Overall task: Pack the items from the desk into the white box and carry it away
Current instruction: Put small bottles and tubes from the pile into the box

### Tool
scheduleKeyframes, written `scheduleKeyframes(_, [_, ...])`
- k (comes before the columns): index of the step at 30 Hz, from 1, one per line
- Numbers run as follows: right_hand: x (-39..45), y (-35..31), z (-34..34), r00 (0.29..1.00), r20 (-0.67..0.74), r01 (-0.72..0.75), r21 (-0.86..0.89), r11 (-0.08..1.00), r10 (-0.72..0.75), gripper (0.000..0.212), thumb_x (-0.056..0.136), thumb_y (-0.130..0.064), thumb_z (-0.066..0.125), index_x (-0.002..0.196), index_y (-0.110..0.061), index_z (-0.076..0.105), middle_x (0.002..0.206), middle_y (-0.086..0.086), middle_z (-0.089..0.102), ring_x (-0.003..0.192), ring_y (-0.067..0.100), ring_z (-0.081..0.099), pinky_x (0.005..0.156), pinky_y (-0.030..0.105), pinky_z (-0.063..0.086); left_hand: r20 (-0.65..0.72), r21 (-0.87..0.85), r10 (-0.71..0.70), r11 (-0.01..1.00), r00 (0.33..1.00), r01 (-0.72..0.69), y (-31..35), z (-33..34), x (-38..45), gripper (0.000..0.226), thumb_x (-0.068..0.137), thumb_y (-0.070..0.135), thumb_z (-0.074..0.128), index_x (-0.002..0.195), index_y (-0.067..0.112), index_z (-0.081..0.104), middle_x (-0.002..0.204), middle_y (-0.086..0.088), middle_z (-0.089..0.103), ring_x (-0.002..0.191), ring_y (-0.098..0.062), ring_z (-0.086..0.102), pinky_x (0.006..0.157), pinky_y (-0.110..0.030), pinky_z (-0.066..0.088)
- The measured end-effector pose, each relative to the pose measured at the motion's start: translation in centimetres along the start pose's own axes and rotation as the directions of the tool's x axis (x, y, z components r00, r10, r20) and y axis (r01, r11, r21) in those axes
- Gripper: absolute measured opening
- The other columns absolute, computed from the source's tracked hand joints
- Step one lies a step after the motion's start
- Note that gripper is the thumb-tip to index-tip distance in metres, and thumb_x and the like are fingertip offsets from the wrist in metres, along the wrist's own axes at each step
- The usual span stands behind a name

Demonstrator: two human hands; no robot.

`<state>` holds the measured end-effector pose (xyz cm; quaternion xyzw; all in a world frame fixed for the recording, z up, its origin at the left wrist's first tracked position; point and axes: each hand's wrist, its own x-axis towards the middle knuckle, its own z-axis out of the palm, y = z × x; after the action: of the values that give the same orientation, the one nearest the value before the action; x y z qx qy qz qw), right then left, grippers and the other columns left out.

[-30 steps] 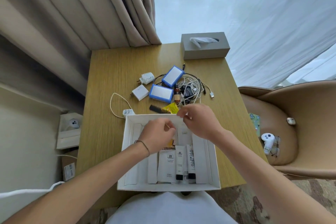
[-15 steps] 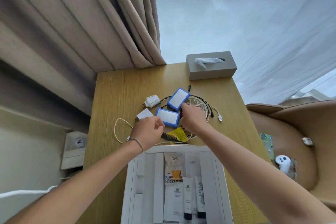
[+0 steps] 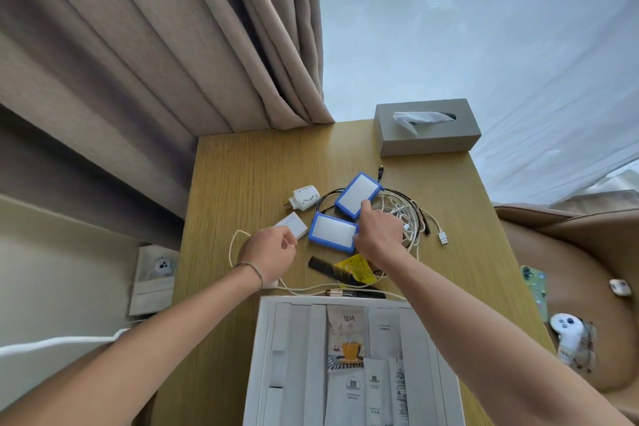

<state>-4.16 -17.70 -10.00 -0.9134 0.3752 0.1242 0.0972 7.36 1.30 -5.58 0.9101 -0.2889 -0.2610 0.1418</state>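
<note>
Right hand [image 3: 378, 235] pinching near blue-framed pack [image 3: 333, 231], left hand [image 3: 271, 252] gripping white adapter [image 3: 293, 224]: gathering both for white box [image 3: 262, 339].

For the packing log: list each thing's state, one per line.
White box: open, part filled.
Near blue case: on desk, right hand touching.
Far blue case: on desk.
Adapter: at left hand.
Comb: unpacked.
Tissue box: tissue out.

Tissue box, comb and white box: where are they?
Tissue box [image 3: 428, 140], head view, front wall.
Comb [image 3: 325, 266], head view, its teeth.
White box [image 3: 264, 339], head view, left rim.
</note>
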Motion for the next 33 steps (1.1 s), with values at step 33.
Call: scheduleKeyframes(33, [-14.7, 0.7, -6.7, 0.946, 0.310, -0.301, 0.948, 0.102, -0.092, 0.024, 0.098, -0.010, 0.057, 0.116, -0.019, 0.069, 0.080, 0.008, 0.068, 0.051, 0.017, 0.054, 0.042, 0.024, 0.036, -0.079, 0.190, 0.095, 0.979, 0.992, -0.078, -3.1, 2.8, 6.1, 0.063, 0.079, 0.038, 0.075, 0.130, 0.024, 0.040, 0.121, -0.009, 0.062, 0.102, -0.032, 0.062, 0.070, -0.036, 0.049])
